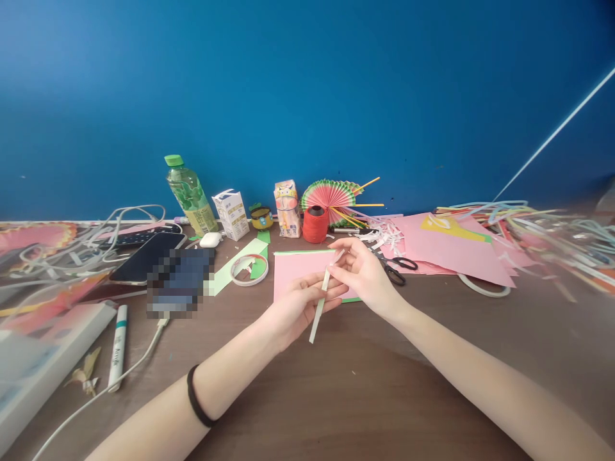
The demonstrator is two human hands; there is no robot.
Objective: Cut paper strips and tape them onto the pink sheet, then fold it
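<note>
A narrow pale strip [316, 318], paper or tape, slants between my two hands above the table. My left hand [295, 307] grips its middle between thumb and fingers, palm turned up. At the upper end, the thumb and fingers of my right hand [362, 276] pinch the strip, where a small whitish piece sticks up. Beneath and behind the hands lies a pink sheet of paper [291, 270] with green edges, partly covered by them. A roll of tape [232, 271] rests flat to the left of this sheet. Black-handled scissors [396, 275] lie just beyond my right hand.
Along the blue wall stand a green-capped bottle [191, 198], cartons, a red thread spool [316, 225] and a pleated paper fan [327, 192]. Phones, cables and a marker [118, 346] occupy the left. Pink sheets [451, 253] and loose strips crowd the right.
</note>
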